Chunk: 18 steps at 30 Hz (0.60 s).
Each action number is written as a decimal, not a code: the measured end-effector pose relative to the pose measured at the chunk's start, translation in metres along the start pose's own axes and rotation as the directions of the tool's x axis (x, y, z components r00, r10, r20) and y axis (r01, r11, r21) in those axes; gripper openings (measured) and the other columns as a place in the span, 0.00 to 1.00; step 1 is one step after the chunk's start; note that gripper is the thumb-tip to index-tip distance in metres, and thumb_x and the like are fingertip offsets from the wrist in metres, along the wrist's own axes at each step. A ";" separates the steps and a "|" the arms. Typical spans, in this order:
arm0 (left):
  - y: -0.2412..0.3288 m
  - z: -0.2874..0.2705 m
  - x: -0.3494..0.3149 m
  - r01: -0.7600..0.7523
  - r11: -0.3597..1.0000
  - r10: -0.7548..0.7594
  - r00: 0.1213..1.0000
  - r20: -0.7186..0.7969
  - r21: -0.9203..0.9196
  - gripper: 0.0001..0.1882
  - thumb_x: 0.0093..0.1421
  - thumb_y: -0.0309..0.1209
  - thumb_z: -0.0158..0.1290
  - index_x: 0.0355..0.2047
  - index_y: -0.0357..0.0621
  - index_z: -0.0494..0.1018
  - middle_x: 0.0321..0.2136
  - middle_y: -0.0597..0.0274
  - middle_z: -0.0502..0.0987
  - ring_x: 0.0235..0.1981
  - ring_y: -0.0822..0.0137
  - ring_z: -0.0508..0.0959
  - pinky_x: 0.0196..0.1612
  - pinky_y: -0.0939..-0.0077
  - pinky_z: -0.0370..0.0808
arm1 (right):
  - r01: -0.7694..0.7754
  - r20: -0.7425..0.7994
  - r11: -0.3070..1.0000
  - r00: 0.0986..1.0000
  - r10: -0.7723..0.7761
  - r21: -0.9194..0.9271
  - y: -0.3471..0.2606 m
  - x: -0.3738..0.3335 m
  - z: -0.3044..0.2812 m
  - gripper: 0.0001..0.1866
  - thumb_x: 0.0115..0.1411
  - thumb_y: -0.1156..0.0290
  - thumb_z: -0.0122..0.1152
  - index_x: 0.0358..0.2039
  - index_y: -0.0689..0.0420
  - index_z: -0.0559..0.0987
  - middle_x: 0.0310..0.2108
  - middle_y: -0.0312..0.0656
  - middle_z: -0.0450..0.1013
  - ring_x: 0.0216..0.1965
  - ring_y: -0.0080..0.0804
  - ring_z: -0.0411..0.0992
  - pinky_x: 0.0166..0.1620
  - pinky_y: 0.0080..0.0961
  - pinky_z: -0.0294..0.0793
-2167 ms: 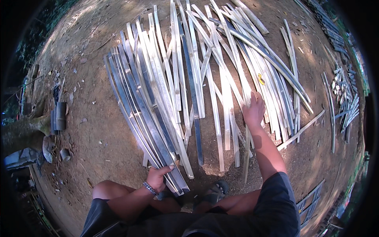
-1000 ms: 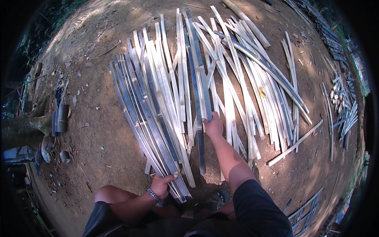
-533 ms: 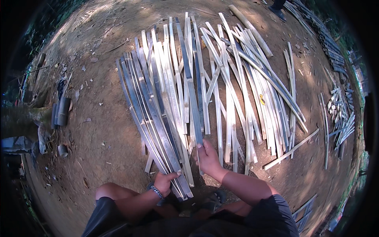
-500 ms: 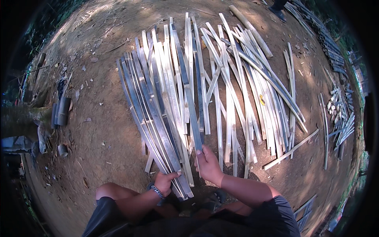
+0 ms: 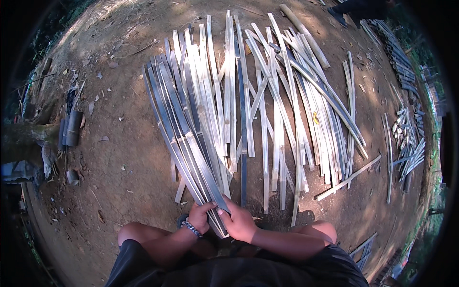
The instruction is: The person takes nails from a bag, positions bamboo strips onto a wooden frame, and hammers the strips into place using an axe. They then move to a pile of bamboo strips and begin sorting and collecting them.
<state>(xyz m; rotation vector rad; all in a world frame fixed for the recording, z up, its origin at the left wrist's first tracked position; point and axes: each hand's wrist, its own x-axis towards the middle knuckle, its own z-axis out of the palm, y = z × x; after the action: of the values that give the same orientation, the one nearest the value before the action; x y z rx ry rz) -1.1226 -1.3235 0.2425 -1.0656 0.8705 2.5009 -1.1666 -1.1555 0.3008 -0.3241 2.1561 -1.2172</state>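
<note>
A bundle of long, dark-backed bamboo strips slants from the far left down to my lap. My left hand is closed around the near ends of the bundle from the left, its thumb lying across the top. From the right, my right hand grips the same near ends, close beside the left; its underside fingers are hidden. Next to the bundle, pale split bamboo strips lie lengthwise on the dirt. A larger crossed heap of strips spreads to the right, with a small yellow thing on it.
A thick bamboo pole lies beyond the heap. Short dark bamboo pieces are at the left. Dark poles and a pile of short pieces lie along the right. Another person's foot shows at the top right.
My right hand has moved left and nearer to me, joining the left hand at the bundle. The dark strip it held apart now lies with the others. The other person's leg shows more.
</note>
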 end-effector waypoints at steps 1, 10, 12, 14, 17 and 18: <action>0.000 -0.005 0.000 0.018 0.999 -0.018 1.000 0.008 -0.030 0.19 0.60 0.25 0.55 0.52 0.37 0.75 0.43 0.56 0.83 0.44 0.59 0.83 0.53 0.63 0.78 | 0.000 0.008 0.999 1.000 0.000 -0.038 -0.005 -0.001 0.002 0.31 0.71 0.57 0.49 0.69 0.57 0.61 0.50 0.61 0.72 0.45 0.63 0.76 0.48 0.53 0.76; 0.015 0.010 -0.018 -0.037 0.999 0.037 0.999 0.041 0.011 0.18 0.65 0.31 0.57 0.53 0.36 0.74 0.44 0.56 0.82 0.45 0.61 0.82 0.52 0.64 0.79 | 0.061 0.079 0.976 0.996 -0.046 -0.208 -0.017 -0.002 0.010 0.38 0.67 0.58 0.57 0.71 0.63 0.58 0.59 0.58 0.59 0.61 0.58 0.61 0.65 0.48 0.61; 0.015 0.011 -0.016 -0.031 0.999 0.031 0.999 0.012 0.028 0.17 0.63 0.25 0.60 0.51 0.36 0.75 0.43 0.60 0.82 0.43 0.64 0.82 0.49 0.67 0.80 | 0.154 0.020 0.978 0.988 -0.153 -0.141 -0.004 -0.010 0.024 0.41 0.67 0.57 0.58 0.72 0.63 0.54 0.60 0.60 0.57 0.61 0.59 0.61 0.66 0.46 0.60; 0.016 0.008 -0.017 -0.021 0.997 0.021 1.000 -0.005 0.075 0.16 0.62 0.25 0.60 0.50 0.37 0.75 0.42 0.60 0.82 0.42 0.64 0.82 0.48 0.68 0.80 | 0.183 0.006 0.983 0.983 -0.183 -0.032 0.003 -0.011 0.034 0.44 0.66 0.56 0.60 0.73 0.63 0.52 0.61 0.60 0.54 0.61 0.58 0.60 0.67 0.43 0.59; 0.017 0.003 -0.015 -0.031 0.996 0.031 1.000 -0.002 0.085 0.15 0.62 0.25 0.61 0.49 0.38 0.76 0.41 0.61 0.82 0.41 0.65 0.83 0.46 0.68 0.80 | 0.134 -0.013 0.991 0.991 -0.134 0.008 0.001 -0.007 0.033 0.43 0.65 0.57 0.63 0.72 0.63 0.55 0.58 0.57 0.57 0.61 0.54 0.61 0.66 0.41 0.61; 0.016 0.000 -0.013 -0.034 0.997 0.034 0.999 -0.006 0.068 0.15 0.62 0.25 0.61 0.49 0.38 0.76 0.41 0.61 0.82 0.41 0.64 0.83 0.46 0.68 0.80 | 0.099 -0.023 0.993 0.995 -0.098 0.064 0.000 -0.003 0.033 0.42 0.66 0.57 0.63 0.72 0.64 0.56 0.58 0.56 0.58 0.60 0.52 0.62 0.66 0.40 0.61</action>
<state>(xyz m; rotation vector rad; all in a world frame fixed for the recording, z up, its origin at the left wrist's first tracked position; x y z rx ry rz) -1.1213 -1.3364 0.2593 -1.0467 0.9760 2.4776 -1.1428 -1.1763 0.2895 -0.3955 2.1340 -1.3482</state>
